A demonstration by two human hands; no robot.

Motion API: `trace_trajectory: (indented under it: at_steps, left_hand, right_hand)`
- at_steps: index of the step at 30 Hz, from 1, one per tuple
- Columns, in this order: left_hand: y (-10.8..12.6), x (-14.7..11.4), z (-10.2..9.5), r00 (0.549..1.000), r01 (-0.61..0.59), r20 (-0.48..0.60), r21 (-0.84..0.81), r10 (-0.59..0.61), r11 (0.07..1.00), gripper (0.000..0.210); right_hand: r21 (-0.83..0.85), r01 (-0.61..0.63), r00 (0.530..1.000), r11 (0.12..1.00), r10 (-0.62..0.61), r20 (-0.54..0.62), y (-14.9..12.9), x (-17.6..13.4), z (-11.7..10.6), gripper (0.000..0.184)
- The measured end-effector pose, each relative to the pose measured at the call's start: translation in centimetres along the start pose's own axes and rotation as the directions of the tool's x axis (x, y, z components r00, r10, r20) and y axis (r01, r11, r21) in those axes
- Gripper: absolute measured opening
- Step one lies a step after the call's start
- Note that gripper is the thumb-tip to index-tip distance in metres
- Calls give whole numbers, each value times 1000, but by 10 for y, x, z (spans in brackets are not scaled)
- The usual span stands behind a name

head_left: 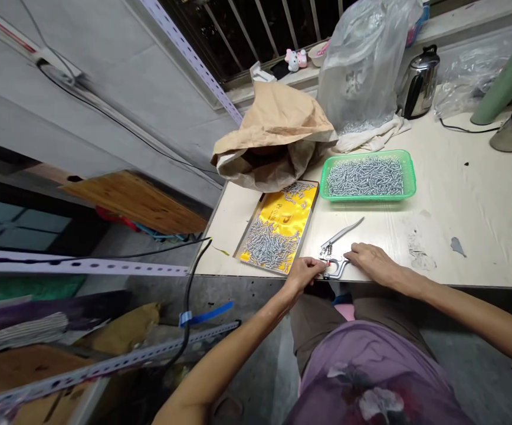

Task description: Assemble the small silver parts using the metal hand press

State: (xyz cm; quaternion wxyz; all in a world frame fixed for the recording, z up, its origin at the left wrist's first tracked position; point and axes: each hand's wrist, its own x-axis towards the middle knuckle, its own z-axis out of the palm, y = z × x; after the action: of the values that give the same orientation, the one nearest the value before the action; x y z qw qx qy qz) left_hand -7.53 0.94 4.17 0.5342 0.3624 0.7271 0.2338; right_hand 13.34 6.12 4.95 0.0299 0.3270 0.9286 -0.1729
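Note:
At the table's front edge lies a metal plier-like hand tool (338, 267) with a curved jaw frame, a spring and a long grey lever handle (343, 233) pointing away to the right. My left hand (305, 273) is pinched closed at the left side of the jaw, by a small red spot. What its fingertips hold is too small to make out. My right hand (373, 262) is closed on the tool's right side, knuckles up. Left of the tool, a shallow tray (312, 211) lined with yellow cloth holds many small silvery metal pieces (270, 245).
A green plastic basket (367, 199) full of similar metal pieces stands behind the tool. Further back are an open brown paper bag (278, 121), a clear plastic bag (362, 65), a white cloth (373, 139), a steel kettle (422, 82) and a green cylinder (510, 77). Perforated shelf rails (83, 262) flank the left.

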Motion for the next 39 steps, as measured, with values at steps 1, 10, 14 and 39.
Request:
trace_trajectory:
  at_steps: [1,10,14,39]
  left_hand:
    - [1,0,0,1000,10,1,18,-10,1000,23]
    - [12,-5,4,988,154,2,79,-155,985,11]
    - [14,-3,3,983,177,23,143,-182,974,10]
    - [20,-9,3,989,-109,-7,640,147,761,19]
  right_hand:
    - [1,-2,1000,1000,2,2,0,0,0,20]
    - [6,-15,1000,1000,15,-22,-3,-2,-1,20]
    - [9,-11,999,1000,11,-33,-6,-4,0,21]
    - [-79,-48,999,996,48,5,20,4,-29,33]
